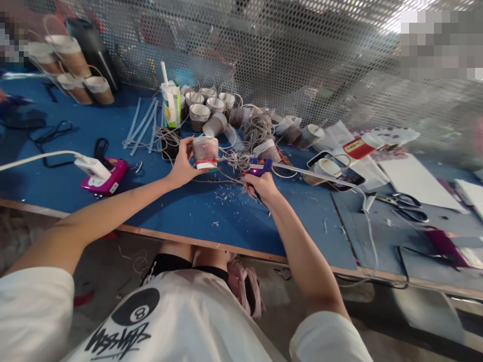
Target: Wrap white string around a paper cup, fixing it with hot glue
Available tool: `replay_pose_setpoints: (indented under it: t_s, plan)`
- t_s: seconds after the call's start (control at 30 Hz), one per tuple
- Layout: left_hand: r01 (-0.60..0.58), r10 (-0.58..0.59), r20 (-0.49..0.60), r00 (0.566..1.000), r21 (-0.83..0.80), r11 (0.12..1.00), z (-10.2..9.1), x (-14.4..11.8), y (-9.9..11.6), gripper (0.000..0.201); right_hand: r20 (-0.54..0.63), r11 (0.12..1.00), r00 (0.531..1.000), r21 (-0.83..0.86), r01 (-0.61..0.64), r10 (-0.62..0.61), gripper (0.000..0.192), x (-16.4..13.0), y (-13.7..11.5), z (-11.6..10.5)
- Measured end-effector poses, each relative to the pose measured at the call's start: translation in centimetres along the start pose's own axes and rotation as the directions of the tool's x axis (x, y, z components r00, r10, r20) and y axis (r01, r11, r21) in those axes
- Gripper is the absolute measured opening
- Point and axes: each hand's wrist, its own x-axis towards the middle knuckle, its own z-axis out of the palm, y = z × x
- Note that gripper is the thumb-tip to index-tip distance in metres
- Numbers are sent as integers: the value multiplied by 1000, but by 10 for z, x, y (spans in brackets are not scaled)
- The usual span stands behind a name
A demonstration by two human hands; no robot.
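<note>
Nearest to me is the person's white shirt with an eight-ball print, and their knees show under the edge of the blue table (181,211). Above the table top, the left hand (183,165) is wrapped around a small cup (206,152) wound with string, fingers gripping its side and holding it upright just off the surface. Just beside it, the right hand (262,187) is clenched on the handle of a blue glue gun (258,166), whose small red light glows and whose nozzle points toward the cup; a pale glue stick (313,174) juts out of its back toward the right. Bits of white scrap lie scattered on the table under both hands. To the left sits a pink box (107,181) with a white plug (91,166) resting on it. Off to the right lie scissors (403,203). Farther back, a tangle of twine (256,131) lies among a cluster of more cups (206,105), next to a drink carton (172,104) with a straw. A metal mesh screen (302,50) stands behind everything.
</note>
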Motion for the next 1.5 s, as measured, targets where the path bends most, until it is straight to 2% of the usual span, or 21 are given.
replay_pose_setpoints:
  t_s: [0.2,0.53,0.93,1.33,1.5]
  plan:
    - [-15,15,-1,1000,-39,999,-1,1,-3,95,-28,999,1000,37,-6,7,16,-1,1,1]
    - [-32,31,-14,999,-82,996,-2,3,-11,96,-18,1000,1000,18,-14,15,23,1,4,-1]
    - [-53,53,-2,999,-117,992,-4,5,-11,91,-32,999,999,33,-22,23,15,2,6,-2]
    - [-71,71,-3,997,-135,988,-3,4,-13,91,35,998,999,59,19,-21,27,-1,5,-2]
    - [-46,47,6,999,-117,992,-4,4,-15,92,16,999,1000,37,7,-8,26,-1,6,-1]
